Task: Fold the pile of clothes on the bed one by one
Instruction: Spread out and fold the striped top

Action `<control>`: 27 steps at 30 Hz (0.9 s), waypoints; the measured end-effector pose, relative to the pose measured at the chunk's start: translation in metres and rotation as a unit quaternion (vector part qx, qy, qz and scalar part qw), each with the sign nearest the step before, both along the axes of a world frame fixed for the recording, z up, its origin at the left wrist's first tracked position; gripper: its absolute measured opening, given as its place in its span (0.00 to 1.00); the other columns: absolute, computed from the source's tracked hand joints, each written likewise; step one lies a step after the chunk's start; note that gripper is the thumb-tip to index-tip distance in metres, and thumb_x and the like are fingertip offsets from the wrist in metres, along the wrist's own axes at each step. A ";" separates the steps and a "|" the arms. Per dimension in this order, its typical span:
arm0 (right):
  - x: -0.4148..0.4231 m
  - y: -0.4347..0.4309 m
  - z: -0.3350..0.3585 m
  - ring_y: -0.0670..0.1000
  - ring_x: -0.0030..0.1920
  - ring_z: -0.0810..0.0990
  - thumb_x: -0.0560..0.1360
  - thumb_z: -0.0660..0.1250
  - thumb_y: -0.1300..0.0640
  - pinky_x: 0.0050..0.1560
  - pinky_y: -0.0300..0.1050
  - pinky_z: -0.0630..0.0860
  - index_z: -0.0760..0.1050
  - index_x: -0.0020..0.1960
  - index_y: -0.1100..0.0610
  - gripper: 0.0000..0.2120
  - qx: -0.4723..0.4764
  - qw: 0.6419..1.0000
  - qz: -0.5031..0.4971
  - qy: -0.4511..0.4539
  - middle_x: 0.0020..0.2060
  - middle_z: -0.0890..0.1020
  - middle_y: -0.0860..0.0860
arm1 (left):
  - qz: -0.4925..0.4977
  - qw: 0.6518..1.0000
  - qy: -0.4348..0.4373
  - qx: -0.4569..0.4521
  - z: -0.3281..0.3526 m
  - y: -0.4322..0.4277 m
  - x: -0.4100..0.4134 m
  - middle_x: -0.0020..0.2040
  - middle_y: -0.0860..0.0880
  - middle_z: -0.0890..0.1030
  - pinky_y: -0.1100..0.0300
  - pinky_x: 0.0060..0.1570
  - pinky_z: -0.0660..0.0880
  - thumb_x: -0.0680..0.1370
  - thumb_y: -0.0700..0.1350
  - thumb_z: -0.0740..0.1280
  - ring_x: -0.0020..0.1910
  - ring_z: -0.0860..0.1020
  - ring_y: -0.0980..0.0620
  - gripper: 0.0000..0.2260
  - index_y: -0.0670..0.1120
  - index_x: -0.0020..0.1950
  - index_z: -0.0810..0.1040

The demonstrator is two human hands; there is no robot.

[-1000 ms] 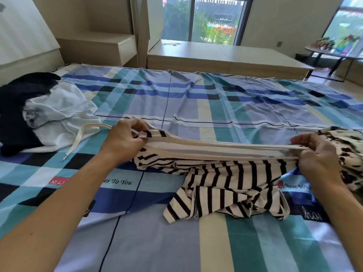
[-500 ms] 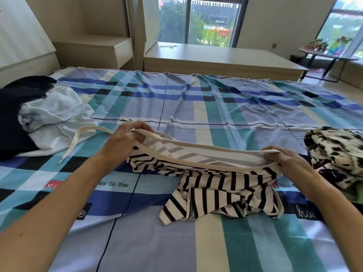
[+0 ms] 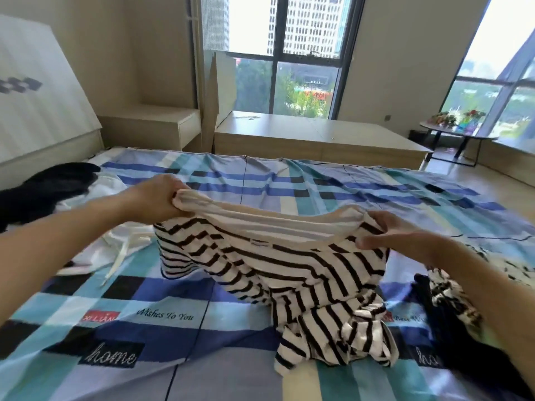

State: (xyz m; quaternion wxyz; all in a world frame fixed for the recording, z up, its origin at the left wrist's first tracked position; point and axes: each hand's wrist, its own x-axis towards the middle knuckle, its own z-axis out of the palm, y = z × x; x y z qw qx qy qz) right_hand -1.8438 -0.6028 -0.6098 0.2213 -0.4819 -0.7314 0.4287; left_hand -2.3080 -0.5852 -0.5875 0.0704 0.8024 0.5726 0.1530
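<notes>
Lifted higher than a moment ago, the striped shirt (image 3: pixel 289 270) now hangs between both hands, its lower half still heaped on the bed (image 3: pixel 260 180). The left hand (image 3: pixel 157 198) clutches one end of the cream edge in curled fingers. The right hand (image 3: pixel 388 235) pinches the other end between thumb and fingers. A white garment (image 3: pixel 115 244) and a black garment (image 3: pixel 43 192) lie to the left.

Open sheet (image 3: pixel 289 186) lay beyond the shirt (image 3: pixel 289 270), white garment (image 3: pixel 95 250) crowded its left, patterned pile (image 3: pixel 451 299) its right.
</notes>
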 end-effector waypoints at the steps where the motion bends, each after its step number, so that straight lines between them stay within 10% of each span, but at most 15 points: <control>1: -0.005 0.005 0.020 0.43 0.42 0.83 0.67 0.79 0.46 0.42 0.31 0.76 0.82 0.53 0.43 0.15 0.030 0.998 0.006 -0.046 0.44 0.85 0.47 | 0.014 1.000 -0.014 0.020 0.019 0.004 -0.005 0.34 0.51 0.81 0.54 0.36 0.72 0.74 0.47 0.75 0.36 0.79 0.51 0.09 0.52 0.35 0.80; 8: -0.029 0.043 0.147 0.41 0.31 0.71 0.76 0.71 0.64 0.34 0.37 0.69 0.78 0.34 0.57 0.12 0.324 0.930 -0.173 -0.021 0.27 0.75 0.44 | 0.090 0.973 -0.160 0.141 0.147 0.008 -0.012 0.30 0.48 0.77 0.57 0.35 0.69 0.78 0.44 0.70 0.33 0.74 0.50 0.16 0.46 0.30 0.78; 17: -0.045 0.054 0.331 0.55 0.39 0.76 0.76 0.63 0.63 0.40 0.37 0.69 0.79 0.48 0.63 0.07 0.525 0.765 -0.373 0.009 0.37 0.79 0.56 | 0.110 0.917 -0.272 0.269 0.310 0.009 -0.003 0.45 0.43 0.82 0.56 0.40 0.74 0.80 0.45 0.65 0.41 0.78 0.48 0.08 0.44 0.47 0.81; 21: -0.038 0.039 0.396 0.48 0.27 0.68 0.77 0.66 0.57 0.25 0.38 0.63 0.71 0.30 0.56 0.17 0.553 0.737 -0.388 0.004 0.26 0.70 0.50 | 0.089 0.909 -0.234 0.333 0.376 -0.006 -0.008 0.38 0.47 0.78 0.62 0.35 0.69 0.80 0.43 0.68 0.37 0.75 0.52 0.06 0.44 0.43 0.80; 27: -0.037 0.023 0.447 0.55 0.34 0.73 0.81 0.63 0.54 0.33 0.43 0.66 0.79 0.41 0.67 0.19 0.527 0.757 -0.380 0.068 0.32 0.76 0.58 | 0.006 0.927 -0.225 0.298 0.442 -0.043 -0.016 0.39 0.51 0.85 0.62 0.38 0.75 0.73 0.57 0.75 0.39 0.83 0.53 0.08 0.54 0.44 0.84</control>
